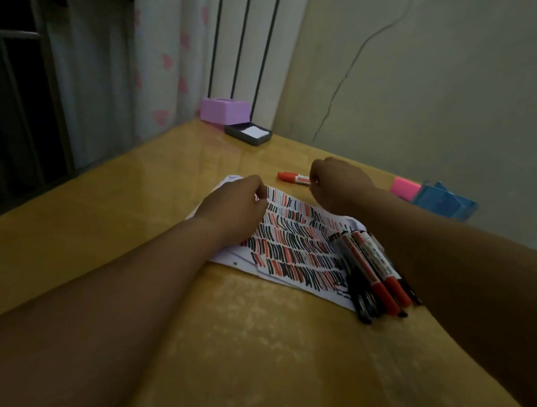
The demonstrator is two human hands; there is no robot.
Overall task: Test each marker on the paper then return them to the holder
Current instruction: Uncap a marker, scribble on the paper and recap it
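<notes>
- Red marker (293,177): gripped at one end by my right hand (337,185), just past the paper's (293,233) far edge.
- Left hand (239,204): curled on the paper; pinching or only pressing, I cannot tell.
- Risk: loose markers (371,269) at the paper's near right corner lie beside my forearm. Reaching for the blue holder (445,201) could scatter them.
</notes>
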